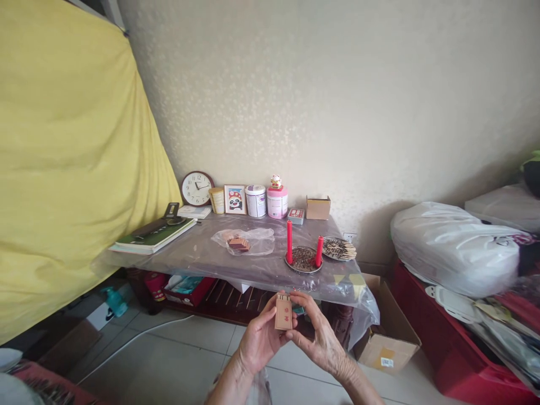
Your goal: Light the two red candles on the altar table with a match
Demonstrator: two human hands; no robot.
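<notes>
My left hand (262,339) is closed around a small brown matchbox (283,315) with red print on its face. The box is partly slid open at its top end, where several match ends show. At its right side, my right hand (314,332) grips it with the index finger by the top and the thumb lower down. Beyond the hands, a tall red candle (289,242) and a shorter red candle (319,251) stand on a dark speckled metal plate (304,270). A second plate (327,241) bears a heap of thin pale sticks (348,250).
A plastic-covered table (181,247) carries a clear bag (264,239) with small boxes (238,243), books (156,236), a clock (197,188), tins (256,201) and a small open carton (318,208). A yellow curtain (76,140) hangs left; a cardboard box (390,337) and red chest (451,349) stand right.
</notes>
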